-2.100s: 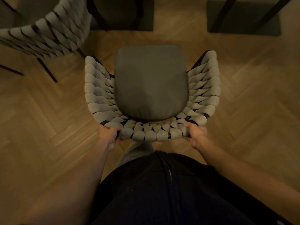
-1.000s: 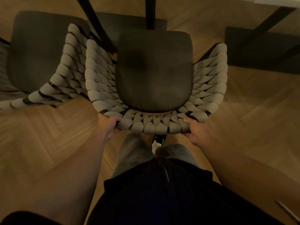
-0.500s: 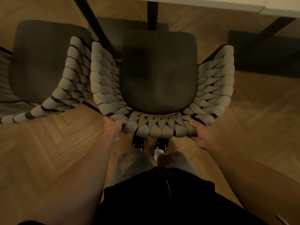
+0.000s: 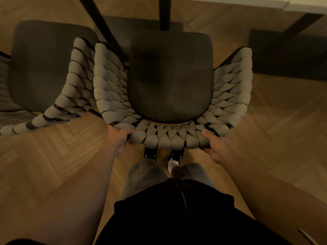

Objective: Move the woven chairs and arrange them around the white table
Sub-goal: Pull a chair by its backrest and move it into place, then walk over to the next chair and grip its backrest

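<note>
While the person stands over it, a dark top (image 4: 177, 218) and grey trousers (image 4: 145, 175) fill the nearest part of the view, with two dark shoes (image 4: 150, 153) on the herringbone wood floor (image 4: 53, 156) just behind the chair back. No brand, label or writing can be read on the clothing, shoes or furniture; small pale marks on the shoes are too dim to resolve.

Left hand (image 4: 117, 138): fingers curled round the back rim of the woven chair (image 4: 169, 138) at its left rear corner, gripping it. Right hand (image 4: 215, 149): grasping the same rim at the right rear corner, thumb on top of the weave and fingers tucked under the edge.

Chair: grey rope weave on a black frame, wrapping back and both sides, with a dark seat cushion (image 4: 169, 76) in the middle. It stands upright on the floor directly ahead of the person, front edge facing the table.

Second woven chair (image 4: 76, 89): just to the left, its woven side close against the first chair's left side; contact cannot be confirmed. It also has a dark cushion.

Farthest: black table legs (image 4: 164, 13) rise beyond the seat front, one between the two chairs, with dark flat base plates (image 4: 286, 55) on the floor. The white table (image 4: 265, 1) edge crosses the top right of the view.
</note>
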Demonstrator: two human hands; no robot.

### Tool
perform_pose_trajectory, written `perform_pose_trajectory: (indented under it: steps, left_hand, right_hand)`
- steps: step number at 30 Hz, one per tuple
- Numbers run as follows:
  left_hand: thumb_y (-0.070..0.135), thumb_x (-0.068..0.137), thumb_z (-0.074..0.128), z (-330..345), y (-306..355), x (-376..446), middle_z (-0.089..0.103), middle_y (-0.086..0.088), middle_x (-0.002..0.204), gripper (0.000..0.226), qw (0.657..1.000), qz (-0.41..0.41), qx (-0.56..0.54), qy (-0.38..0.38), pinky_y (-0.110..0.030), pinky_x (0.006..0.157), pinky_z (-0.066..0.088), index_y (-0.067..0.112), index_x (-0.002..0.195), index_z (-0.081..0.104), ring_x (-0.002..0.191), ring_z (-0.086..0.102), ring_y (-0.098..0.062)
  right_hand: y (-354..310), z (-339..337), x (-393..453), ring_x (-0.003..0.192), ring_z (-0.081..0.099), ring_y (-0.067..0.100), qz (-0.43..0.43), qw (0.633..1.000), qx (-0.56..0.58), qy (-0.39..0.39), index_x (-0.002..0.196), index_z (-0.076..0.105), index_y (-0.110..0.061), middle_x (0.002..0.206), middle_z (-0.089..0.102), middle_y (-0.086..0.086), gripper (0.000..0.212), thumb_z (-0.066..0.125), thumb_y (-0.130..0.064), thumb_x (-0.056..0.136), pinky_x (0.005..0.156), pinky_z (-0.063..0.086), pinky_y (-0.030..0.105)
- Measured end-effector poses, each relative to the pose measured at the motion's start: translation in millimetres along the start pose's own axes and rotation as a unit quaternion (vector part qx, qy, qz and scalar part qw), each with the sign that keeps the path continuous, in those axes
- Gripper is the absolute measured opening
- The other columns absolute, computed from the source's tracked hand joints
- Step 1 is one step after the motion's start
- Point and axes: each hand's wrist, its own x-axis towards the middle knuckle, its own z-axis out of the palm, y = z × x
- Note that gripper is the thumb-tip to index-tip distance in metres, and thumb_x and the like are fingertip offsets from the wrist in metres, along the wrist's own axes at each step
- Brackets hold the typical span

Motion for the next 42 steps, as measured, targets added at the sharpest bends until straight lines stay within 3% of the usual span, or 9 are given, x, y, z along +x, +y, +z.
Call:
perform_pose_trajectory:
  steps: [7, 12, 15, 21, 25, 28, 33, 38, 42]
  left_hand:
    - [0.005, 0.077, 0.078, -2.6, 2.4, 3.8, 0.055, -0.017, 0.134, 0.075, 1.000, 0.012, 0.001, 0.002, -0.046, 0.060, 0.061, 0.011, 0.142, 0.043, 0.109, 0.064, -0.036]
    - [0.002, 0.084, 0.077, 3.2, 6.6, -17.5, 0.055, -0.012, 0.127, 0.075, 0.999, 0.034, -0.001, -0.014, -0.056, 0.070, 0.063, 0.020, 0.143, 0.035, 0.108, 0.064, -0.034]
    - [0.008, 0.085, 0.079, -1.3, -0.7, -20.8, 0.059, -0.012, 0.133, 0.069, 0.998, 0.032, -0.048, -0.032, -0.050, 0.071, 0.063, 0.020, 0.143, 0.042, 0.111, 0.066, -0.032]
    - [0.011, 0.095, 0.068, -7.8, -8.5, -45.4, 0.066, -0.014, 0.126, 0.047, 0.997, 0.011, -0.061, -0.043, -0.034, 0.070, 0.063, 0.006, 0.139, 0.050, 0.105, 0.072, -0.028]
    - [0.011, 0.096, 0.068, -17.3, -5.9, -63.2, 0.070, -0.019, 0.111, 0.021, 0.994, 0.035, 0.101, -0.015, -0.037, 0.073, 0.062, 0.006, 0.115, 0.063, 0.093, 0.073, -0.028]
    - [0.010, 0.096, 0.067, -21.0, -2.0, -78.3, 0.070, -0.019, 0.103, 0.005, 0.971, 0.101, 0.218, -0.019, -0.042, 0.077, 0.063, 0.007, 0.101, 0.066, 0.086, 0.070, -0.026]
    - [0.011, 0.097, 0.063, -13.3, 9.2, -95.5, 0.069, -0.012, 0.101, 0.004, 0.904, 0.184, 0.378, -0.080, -0.036, 0.076, 0.061, 0.012, 0.101, 0.065, 0.093, 0.070, -0.024]
    - [0.022, 0.100, 0.061, 23.9, 14.6, -113.5, 0.069, -0.002, 0.098, 0.006, 0.752, 0.245, 0.589, -0.166, -0.026, 0.062, 0.051, 0.019, 0.103, 0.065, 0.088, 0.068, -0.018]
    - [0.028, 0.098, 0.062, 66.5, 9.2, -127.4, 0.070, -0.003, 0.101, 0.006, 0.638, 0.265, 0.689, -0.219, -0.046, 0.078, 0.062, 0.023, 0.097, 0.066, 0.087, 0.071, -0.023]
  right_hand:
    - [3.8, -0.9, -3.2, 0.105, 0.071, 0.026, -0.002, 1.000, -0.010, -0.022, 0.130, 0.061, -0.012, 0.120, 0.072, 0.009, 0.037, 0.069, -0.020, 0.096, 0.067, 0.063, 0.039]
    - [4.4, -3.8, -9.1, 0.107, 0.069, 0.024, -0.015, 0.999, -0.024, -0.029, 0.124, 0.063, -0.015, 0.119, 0.071, 0.007, 0.029, 0.068, -0.023, 0.096, 0.069, 0.060, 0.038]
    - [5.0, -7.5, -16.8, 0.114, 0.066, 0.025, -0.023, 0.998, -0.035, -0.040, 0.129, 0.061, -0.017, 0.127, 0.068, 0.005, 0.034, 0.067, -0.026, 0.097, 0.071, 0.060, 0.035]
    - [13.2, -15.4, -41.0, 0.125, 0.059, 0.030, -0.024, 0.989, -0.119, -0.081, 0.148, 0.044, -0.007, 0.140, 0.056, 0.011, 0.049, 0.057, -0.022, 0.104, 0.100, 0.053, 0.038]
    - [24.3, -19.7, -50.0, 0.104, 0.068, 0.024, -0.027, 0.988, -0.142, -0.048, 0.138, 0.053, 0.002, 0.109, 0.067, 0.011, 0.040, 0.059, -0.016, 0.102, 0.081, 0.057, 0.031]
    - [37.2, -19.6, -62.9, 0.088, 0.070, 0.022, -0.040, 0.991, -0.130, -0.011, 0.113, 0.061, -0.001, 0.099, 0.068, 0.015, 0.014, 0.057, -0.006, 0.101, 0.074, 0.058, 0.031]
    - [71.2, -25.4, -92.5, 0.089, 0.071, 0.025, -0.078, 0.984, -0.157, 0.020, 0.095, 0.062, -0.010, 0.100, 0.072, 0.016, 0.007, 0.059, -0.004, 0.099, 0.082, 0.061, 0.037]
    - [117.5, -45.6, -122.4, 0.086, 0.069, 0.023, -0.093, 0.969, -0.225, 0.039, 0.089, 0.066, -0.014, 0.093, 0.072, 0.013, 0.009, 0.062, -0.012, 0.097, 0.084, 0.059, 0.040]
    - [163.9, -78.5, -141.9, 0.079, 0.066, 0.017, -0.074, 0.972, -0.216, 0.048, 0.104, 0.066, -0.010, 0.092, 0.070, 0.010, 0.009, 0.064, -0.015, 0.097, 0.066, 0.055, 0.027]
